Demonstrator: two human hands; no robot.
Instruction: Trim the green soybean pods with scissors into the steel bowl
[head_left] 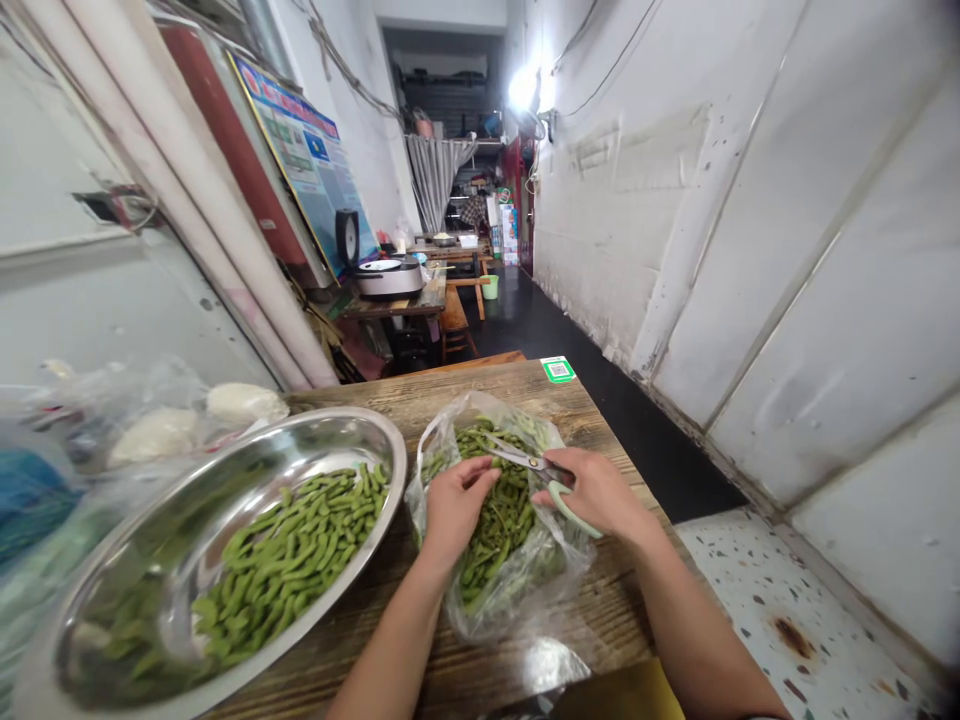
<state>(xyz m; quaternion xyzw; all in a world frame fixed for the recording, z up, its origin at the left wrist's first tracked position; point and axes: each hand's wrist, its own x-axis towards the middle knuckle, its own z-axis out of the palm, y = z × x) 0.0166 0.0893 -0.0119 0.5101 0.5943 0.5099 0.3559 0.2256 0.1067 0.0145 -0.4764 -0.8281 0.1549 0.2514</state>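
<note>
My right hand (596, 488) grips a pair of scissors (511, 454) with pale green handles, the blades pointing left over the edamame pods (491, 545) in a clear plastic bag (476, 622). At the bag's left side my left hand (456, 505) is closed, thumb and fingers drawn together near the blade tips. Whatever is between those fingers is too small or hidden to make out. To the left stands a large oval steel basin (396, 445) with a heap of green edamame pods (296, 560) in it.
The wooden table (352, 660) carries a green QR-code sticker (557, 370) at its far corner. Plastic bags with pale contents (157, 435) crowd the far left. Beyond, a rice cooker (388, 278) stands on another table. A white wall (637, 200) runs along the right.
</note>
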